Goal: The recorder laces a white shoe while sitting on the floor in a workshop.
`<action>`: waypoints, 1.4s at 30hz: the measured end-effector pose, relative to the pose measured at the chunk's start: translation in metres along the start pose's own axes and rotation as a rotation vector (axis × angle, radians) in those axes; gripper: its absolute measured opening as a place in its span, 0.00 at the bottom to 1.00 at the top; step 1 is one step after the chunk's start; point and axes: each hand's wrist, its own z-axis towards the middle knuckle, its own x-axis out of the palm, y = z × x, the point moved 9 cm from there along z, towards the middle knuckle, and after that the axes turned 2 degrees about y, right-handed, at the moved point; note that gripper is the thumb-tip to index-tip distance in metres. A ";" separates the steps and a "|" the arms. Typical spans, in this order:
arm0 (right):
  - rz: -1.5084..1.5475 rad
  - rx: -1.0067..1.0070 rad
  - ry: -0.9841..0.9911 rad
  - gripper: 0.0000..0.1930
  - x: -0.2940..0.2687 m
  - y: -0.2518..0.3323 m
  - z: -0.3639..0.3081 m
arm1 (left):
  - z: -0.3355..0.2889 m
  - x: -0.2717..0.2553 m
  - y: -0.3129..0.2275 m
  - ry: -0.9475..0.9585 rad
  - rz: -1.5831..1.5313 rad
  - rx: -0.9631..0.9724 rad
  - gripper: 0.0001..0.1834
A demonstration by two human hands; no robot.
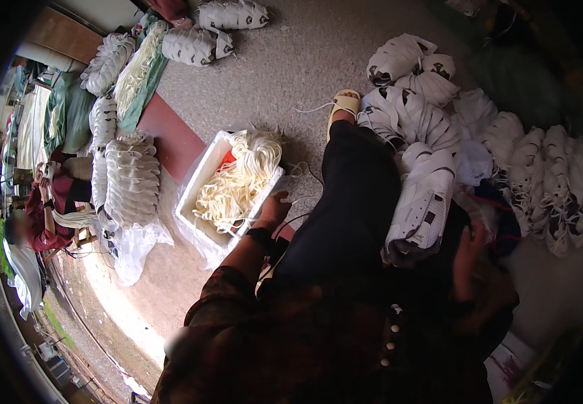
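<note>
My left hand (275,210) is beside the near right edge of a white foam box (190,214), its fingers loosely bent and apart. Cream-white shoelaces (234,192) lie heaped in that box. A thin pale strand passes just beyond these fingertips; I cannot see it gripped. Across my right thigh lies a nested row of white shoe uppers (418,195), dark openings showing at the near end. To its right is my right hand (468,259), slightly smeared, with fingers stretched out and nothing visible in them.
Bundled white uppers (409,114) lie ahead of my lap, with more rows (537,168) at the right. Left of the box stand stacked uppers (132,178) and laces on green cloth (140,74). A seated person (49,215) works at far left. Thin cords run beside my left leg.
</note>
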 end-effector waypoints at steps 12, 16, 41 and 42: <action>0.038 0.154 0.096 0.12 0.001 0.011 0.007 | 0.077 0.059 -0.019 0.303 0.251 0.071 0.34; -0.091 0.196 0.226 0.12 0.002 0.031 0.014 | 0.111 0.087 0.034 0.254 0.221 -0.181 0.36; -0.129 0.318 0.220 0.12 -0.001 0.035 0.020 | 0.136 0.105 0.061 0.202 0.017 -0.158 0.41; -0.160 0.346 0.238 0.12 0.000 0.039 0.021 | 0.137 0.105 0.066 0.213 0.039 -0.199 0.40</action>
